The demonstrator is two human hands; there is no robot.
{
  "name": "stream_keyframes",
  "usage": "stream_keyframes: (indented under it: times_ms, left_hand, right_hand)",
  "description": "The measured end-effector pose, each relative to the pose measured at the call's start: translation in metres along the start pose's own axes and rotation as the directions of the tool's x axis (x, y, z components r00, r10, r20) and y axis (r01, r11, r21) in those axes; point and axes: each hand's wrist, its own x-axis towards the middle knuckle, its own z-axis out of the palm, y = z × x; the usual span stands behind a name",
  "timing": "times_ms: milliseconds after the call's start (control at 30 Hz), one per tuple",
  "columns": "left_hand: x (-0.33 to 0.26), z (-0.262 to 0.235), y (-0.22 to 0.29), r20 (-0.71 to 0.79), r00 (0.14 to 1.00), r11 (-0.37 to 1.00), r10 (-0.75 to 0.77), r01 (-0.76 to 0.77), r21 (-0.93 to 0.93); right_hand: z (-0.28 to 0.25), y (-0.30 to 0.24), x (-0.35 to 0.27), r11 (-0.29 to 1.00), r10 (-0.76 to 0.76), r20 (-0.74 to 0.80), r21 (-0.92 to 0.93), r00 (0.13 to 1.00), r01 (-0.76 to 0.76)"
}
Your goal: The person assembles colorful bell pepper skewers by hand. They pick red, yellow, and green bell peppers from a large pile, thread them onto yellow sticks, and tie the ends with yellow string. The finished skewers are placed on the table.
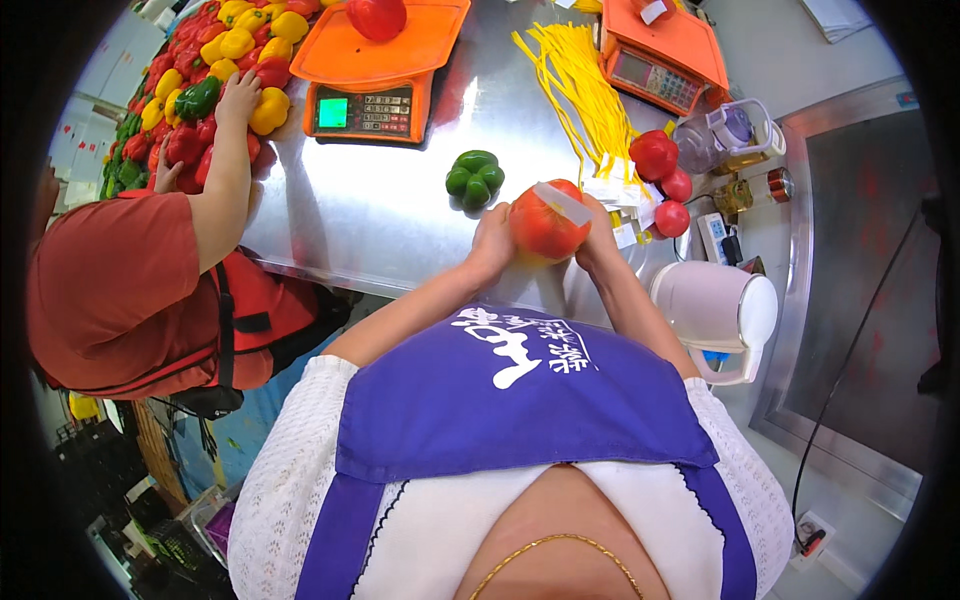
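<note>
Red and plastic-wrapped, a bell pepper [545, 222] sits clasped between both hands, left hand [492, 240] and right hand [598, 238], above the steel desk [380, 210] edge. Just beyond lies a green pepper [475, 177]; farther back stands an orange scale [375, 75].

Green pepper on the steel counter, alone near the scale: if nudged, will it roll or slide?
The green pepper is lobed and squat, so it would probably rock rather than roll far. The steel counter looks smooth and glossy, so it may slide easily. Likely light, being hollow.
</note>
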Motion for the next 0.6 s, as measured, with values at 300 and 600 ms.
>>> stream_keyframes:
  times_ms: [300,600]
  left_hand:
    - [0.037,-0.080,0.122,0.040,0.994,0.953,-0.099,0.107,-0.284]
    - [0.070,-0.088,0.075,-0.065,0.979,0.974,-0.195,0.186,-0.130]
  right_hand:
    - [0.096,-0.066,0.028,0.977,-0.208,0.075,0.056,0.975,0.204]
    - [0.084,-0.043,0.070,0.996,-0.042,0.110,-0.078,0.993,0.051]
